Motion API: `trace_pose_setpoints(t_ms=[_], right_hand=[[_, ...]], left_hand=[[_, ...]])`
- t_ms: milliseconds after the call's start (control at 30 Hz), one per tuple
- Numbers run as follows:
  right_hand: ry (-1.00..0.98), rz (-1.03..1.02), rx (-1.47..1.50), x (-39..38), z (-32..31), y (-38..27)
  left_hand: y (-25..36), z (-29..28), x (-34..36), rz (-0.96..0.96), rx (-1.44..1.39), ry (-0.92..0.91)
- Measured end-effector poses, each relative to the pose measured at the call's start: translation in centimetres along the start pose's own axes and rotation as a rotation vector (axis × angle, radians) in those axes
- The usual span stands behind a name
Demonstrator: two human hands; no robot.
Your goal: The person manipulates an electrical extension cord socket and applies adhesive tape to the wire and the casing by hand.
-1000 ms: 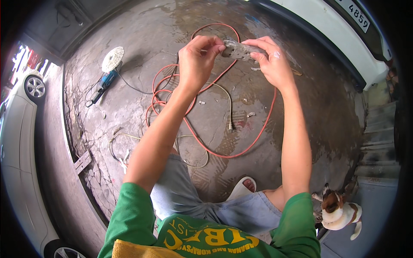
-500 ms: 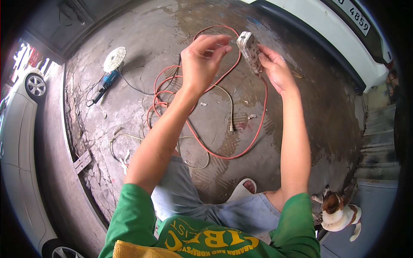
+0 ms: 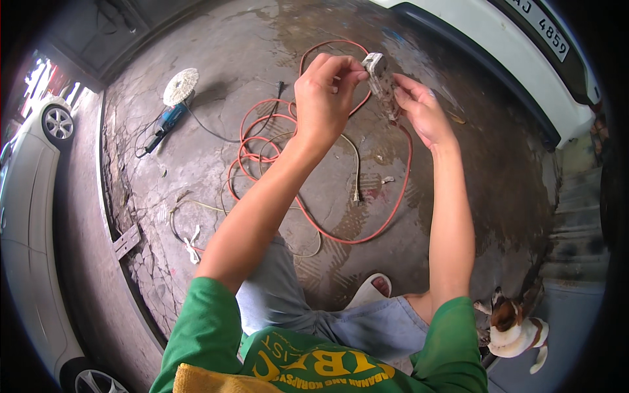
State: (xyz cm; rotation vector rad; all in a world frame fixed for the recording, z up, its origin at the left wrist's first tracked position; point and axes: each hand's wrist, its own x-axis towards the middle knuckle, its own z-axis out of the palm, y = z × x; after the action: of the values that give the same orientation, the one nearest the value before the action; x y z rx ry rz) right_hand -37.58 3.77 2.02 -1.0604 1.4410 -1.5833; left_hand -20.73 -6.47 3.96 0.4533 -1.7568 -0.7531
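Note:
My right hand (image 3: 426, 111) holds a worn, dirty-white extension socket (image 3: 380, 82) upright over the floor, fingers along its right side. A red-orange cord (image 3: 409, 160) runs from its lower end and loops on the concrete. My left hand (image 3: 325, 92) is pinched, thumb and forefinger pressed together against the socket's upper left end. Anything between those fingertips is too small or hidden to make out. A black plug (image 3: 280, 86) lies on the floor left of this hand, and a pale cord's plug (image 3: 356, 196) rests below.
A blue power tool (image 3: 169, 121) with a white round pad (image 3: 181, 87) lies at the left. A white vehicle (image 3: 472, 46) stands far right, a silver car (image 3: 29, 242) at the left. A brown-and-white dog (image 3: 517, 331) is at lower right, near my slipper (image 3: 362, 295).
My left hand has moved right and its fingertips have come to the socket's upper end. The right hand still holds the socket. The view has shifted slightly.

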Motion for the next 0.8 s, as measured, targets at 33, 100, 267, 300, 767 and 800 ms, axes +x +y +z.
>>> trace_pose_setpoints(t_ms=[33, 100, 267, 300, 767, 800], right_hand=[[-0.005, 0.017, 0.016, 0.0, -0.4, 0.2], [-0.022, 0.034, 0.024, 0.1, -1.2, 0.6], [-0.073, 0.028, -0.049, 0.1, -1.3, 0.1], [-0.057, 0.028, -0.067, -0.1, -1.1, 0.0], [-0.049, 0.069, -0.098, -0.1, -0.9, 0.1], [-0.04, 0.078, -0.085, 0.0, -0.8, 0.3]], left_hand=[[0.3, 0.2, 0.0, 0.011, -0.011, 0.019], [0.8, 0.5, 0.0, 0.034, -0.036, 0.056], [0.6, -0.9, 0.7, 0.097, 0.021, -0.094], [0.5, -1.0, 0.7, 0.072, 0.031, -0.123], [-0.8, -0.1, 0.4, 0.11, 0.049, -0.079], [-0.9, -0.1, 0.3, 0.104, 0.055, -0.09]])
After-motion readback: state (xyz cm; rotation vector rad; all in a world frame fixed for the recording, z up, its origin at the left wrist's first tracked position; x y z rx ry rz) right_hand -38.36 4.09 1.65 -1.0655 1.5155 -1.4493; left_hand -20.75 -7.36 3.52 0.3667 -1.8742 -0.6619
